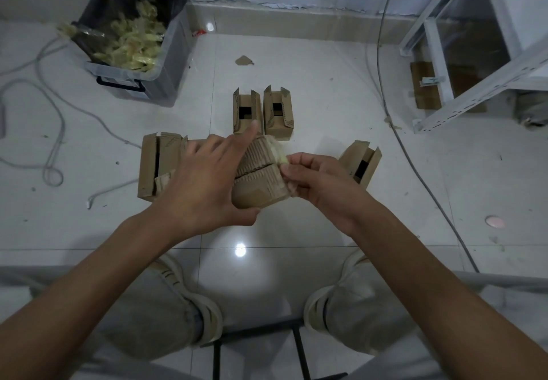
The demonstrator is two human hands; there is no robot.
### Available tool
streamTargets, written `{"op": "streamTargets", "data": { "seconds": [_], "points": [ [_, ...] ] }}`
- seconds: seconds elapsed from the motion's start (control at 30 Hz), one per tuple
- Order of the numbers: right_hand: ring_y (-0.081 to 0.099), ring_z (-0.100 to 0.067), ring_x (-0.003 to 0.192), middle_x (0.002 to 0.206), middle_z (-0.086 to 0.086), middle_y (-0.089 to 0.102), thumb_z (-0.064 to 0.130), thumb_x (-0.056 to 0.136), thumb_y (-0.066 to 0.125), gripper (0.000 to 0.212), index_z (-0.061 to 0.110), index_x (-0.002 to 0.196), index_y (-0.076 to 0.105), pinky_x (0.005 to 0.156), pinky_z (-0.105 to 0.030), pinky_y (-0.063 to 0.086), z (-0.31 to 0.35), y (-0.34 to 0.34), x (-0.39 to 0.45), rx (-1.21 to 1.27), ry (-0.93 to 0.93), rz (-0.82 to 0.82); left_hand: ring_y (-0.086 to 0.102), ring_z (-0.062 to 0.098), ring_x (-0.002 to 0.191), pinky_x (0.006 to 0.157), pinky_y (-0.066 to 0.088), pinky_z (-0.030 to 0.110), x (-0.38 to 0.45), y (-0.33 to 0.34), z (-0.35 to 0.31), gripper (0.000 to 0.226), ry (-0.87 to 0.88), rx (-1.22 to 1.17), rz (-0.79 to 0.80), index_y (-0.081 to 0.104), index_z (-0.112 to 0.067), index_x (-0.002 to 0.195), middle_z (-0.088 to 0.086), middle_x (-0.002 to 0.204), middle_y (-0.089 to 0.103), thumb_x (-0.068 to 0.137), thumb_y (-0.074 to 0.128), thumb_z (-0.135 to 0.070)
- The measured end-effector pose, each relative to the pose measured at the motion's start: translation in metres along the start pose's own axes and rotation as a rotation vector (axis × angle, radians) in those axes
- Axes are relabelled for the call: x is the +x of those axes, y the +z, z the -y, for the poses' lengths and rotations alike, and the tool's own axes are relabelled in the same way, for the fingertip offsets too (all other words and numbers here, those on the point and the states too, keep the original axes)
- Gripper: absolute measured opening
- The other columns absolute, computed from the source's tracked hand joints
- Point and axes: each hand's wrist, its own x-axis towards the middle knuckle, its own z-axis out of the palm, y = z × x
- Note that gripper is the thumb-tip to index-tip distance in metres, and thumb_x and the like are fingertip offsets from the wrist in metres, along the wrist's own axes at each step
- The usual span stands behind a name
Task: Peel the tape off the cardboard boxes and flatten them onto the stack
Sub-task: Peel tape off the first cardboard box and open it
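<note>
A small brown cardboard box (261,178) is held above the tiled floor in the middle of the view. My left hand (204,178) grips it from the left, thumb under its near edge and index finger stretched over the top. My right hand (314,181) pinches a strip of yellowish clear tape (281,157) at the box's right edge. Two open boxes (262,113) stand side by side just beyond. A larger opened box (158,166) lies to the left, partly hidden by my left hand. Another open box (360,163) sits to the right.
A clear plastic bin (133,41) lined with a black bag and full of crumpled tape stands at the back left. Grey cables (53,130) loop over the floor on the left. A white metal shelf frame (462,53) stands at the right. My knees and shoes are below.
</note>
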Motion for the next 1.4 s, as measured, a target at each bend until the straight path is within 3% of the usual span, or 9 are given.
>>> {"op": "streamTargets", "data": {
  "seconds": [0.13, 0.23, 0.37, 0.5, 0.77, 0.83, 1.0, 1.17, 1.4],
  "points": [
    [0.062, -0.014, 0.081, 0.091, -0.007, 0.067, 0.015, 0.095, 0.069, 0.014, 0.005, 0.105, 0.071, 0.083, -0.027, 0.055, -0.006, 0.002, 0.004, 0.229, 0.087, 0.015, 0.042, 0.016, 0.121, 0.103, 0.028, 0.037, -0.001, 0.001, -0.004, 0.128, 0.003, -0.026, -0.032, 0.013, -0.029, 0.163, -0.003, 0.137, 0.052, 0.058, 0.076, -0.066],
    [0.063, -0.015, 0.082, 0.088, -0.004, 0.069, 0.014, 0.091, 0.071, 0.006, 0.012, 0.087, 0.068, 0.087, -0.031, 0.052, -0.012, 0.004, 0.006, 0.341, 0.108, -0.029, 0.043, 0.017, 0.121, 0.101, 0.027, 0.036, -0.003, 0.0, -0.008, 0.124, 0.016, -0.02, -0.046, 0.017, -0.027, 0.162, -0.002, 0.137, 0.053, 0.058, 0.07, -0.067],
    [0.057, -0.009, 0.071, 0.081, 0.0, 0.064, 0.012, 0.094, 0.068, 0.009, 0.013, 0.086, 0.062, 0.06, -0.018, 0.044, -0.013, 0.007, 0.004, 0.423, 0.145, -0.028, 0.044, 0.019, 0.121, 0.099, 0.033, 0.041, -0.003, -0.004, -0.01, 0.121, 0.015, -0.002, -0.068, 0.02, -0.027, 0.162, 0.0, 0.139, 0.053, 0.058, 0.07, -0.066],
    [0.051, -0.007, 0.061, 0.077, -0.001, 0.052, 0.007, 0.094, 0.061, 0.011, 0.011, 0.085, 0.057, 0.049, -0.016, 0.039, -0.002, -0.007, 0.002, 0.774, 0.165, -0.029, 0.036, 0.006, 0.115, 0.099, 0.031, 0.039, -0.004, -0.006, -0.008, 0.119, -0.029, -0.117, -0.105, 0.022, -0.032, 0.159, -0.005, 0.141, 0.048, 0.059, 0.077, -0.064],
    [0.062, -0.014, 0.071, 0.09, -0.012, 0.074, 0.016, 0.108, 0.053, 0.012, 0.015, 0.097, 0.054, 0.059, -0.024, 0.043, 0.014, -0.006, 0.001, 0.217, -0.078, -0.068, 0.044, 0.021, 0.126, 0.105, 0.033, 0.046, -0.002, 0.002, -0.009, 0.119, -0.012, 0.004, -0.046, 0.023, -0.026, 0.161, -0.002, 0.147, 0.048, 0.06, 0.067, -0.07],
    [0.063, -0.016, 0.07, 0.085, -0.012, 0.074, 0.018, 0.109, 0.051, 0.009, 0.013, 0.105, 0.057, 0.057, -0.025, 0.042, 0.013, -0.003, -0.001, 0.158, -0.077, -0.051, 0.045, 0.022, 0.125, 0.105, 0.035, 0.047, -0.001, 0.001, -0.006, 0.12, -0.038, 0.034, -0.035, 0.022, -0.026, 0.161, -0.002, 0.147, 0.049, 0.059, 0.066, -0.071],
    [0.051, -0.021, 0.049, 0.058, -0.011, 0.058, 0.022, 0.111, 0.043, 0.031, 0.009, 0.13, 0.063, 0.047, -0.029, 0.032, 0.008, 0.002, -0.005, 0.05, -0.08, -0.027, 0.046, 0.023, 0.124, 0.102, 0.035, 0.047, 0.002, 0.004, -0.002, 0.118, -0.024, 0.077, -0.024, 0.024, -0.025, 0.16, -0.002, 0.147, 0.05, 0.06, 0.065, -0.072],
    [0.019, -0.015, 0.039, 0.046, -0.002, 0.032, 0.012, 0.108, 0.04, 0.031, 0.002, 0.117, 0.068, 0.046, -0.03, 0.017, 0.001, 0.009, -0.002, 0.099, -0.078, -0.031, 0.047, 0.022, 0.122, 0.101, 0.035, 0.046, 0.001, 0.003, -0.003, 0.114, -0.003, 0.074, -0.033, 0.026, -0.027, 0.159, -0.003, 0.146, 0.05, 0.06, 0.061, -0.072],
    [0.012, -0.01, 0.036, 0.041, 0.004, 0.021, 0.023, 0.102, 0.032, 0.035, 0.014, 0.071, 0.046, 0.042, -0.027, 0.012, -0.002, 0.005, -0.003, 0.507, -0.026, 0.051, 0.048, 0.024, 0.123, 0.102, 0.035, 0.047, 0.001, 0.003, -0.002, 0.113, -0.005, 0.07, -0.019, 0.025, -0.028, 0.159, -0.002, 0.147, 0.051, 0.06, 0.059, -0.073]
  ]
}}
